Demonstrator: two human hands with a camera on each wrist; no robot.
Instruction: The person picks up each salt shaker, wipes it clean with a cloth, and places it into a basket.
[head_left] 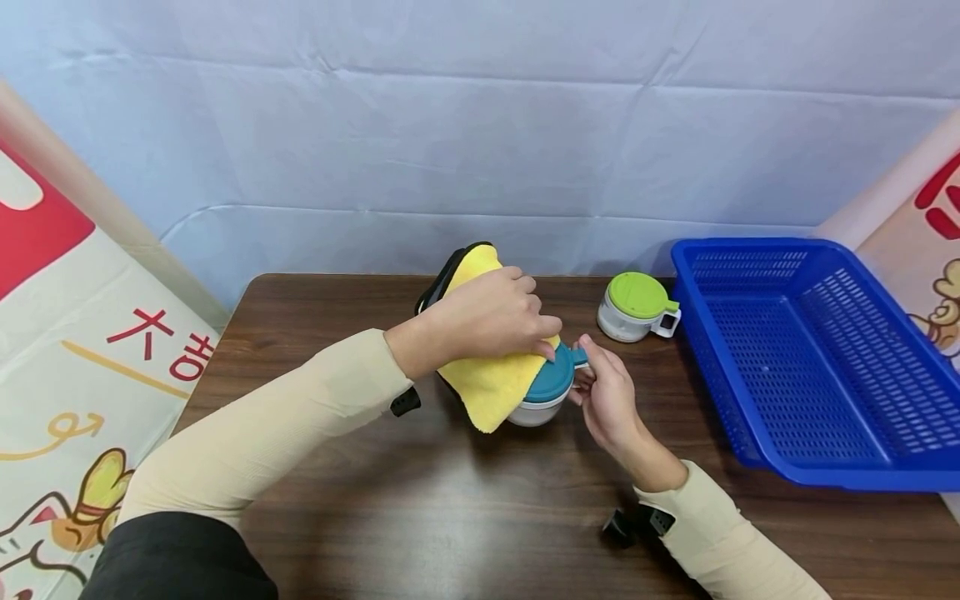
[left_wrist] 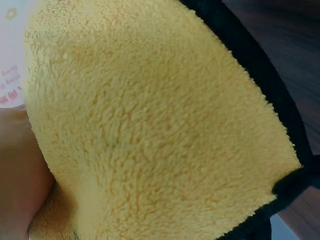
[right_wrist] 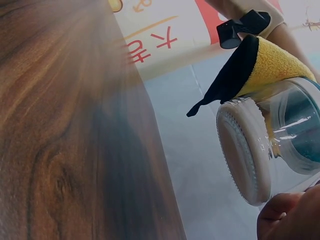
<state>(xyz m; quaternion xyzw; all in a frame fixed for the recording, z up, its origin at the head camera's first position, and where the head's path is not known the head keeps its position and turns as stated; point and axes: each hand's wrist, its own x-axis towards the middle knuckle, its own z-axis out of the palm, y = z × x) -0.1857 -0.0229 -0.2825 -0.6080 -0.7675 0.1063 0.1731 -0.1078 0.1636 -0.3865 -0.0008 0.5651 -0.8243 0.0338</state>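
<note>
A yellow cloth with dark edging (head_left: 491,392) is gripped by my left hand (head_left: 491,317), which presses it against the teal lid (head_left: 551,375) of a clear seasoning jar. My right hand (head_left: 611,396) holds this jar by its handle side. In the right wrist view the jar (right_wrist: 245,150) is tilted and its base shows, raised off the table; pale contents lie at its bottom. The cloth (right_wrist: 277,62) hangs over its far side there. Cloth (left_wrist: 150,110) fills most of the left wrist view and hides the left fingers.
A second jar with a green lid (head_left: 641,296) stands behind, near the table's back edge. Right of it sits a blue plastic basket (head_left: 795,477) with perforated walls. Brown wooden table (head_left: 420,517) lies beneath; a pale cloth backdrop (head_left: 450,150) rises behind it.
</note>
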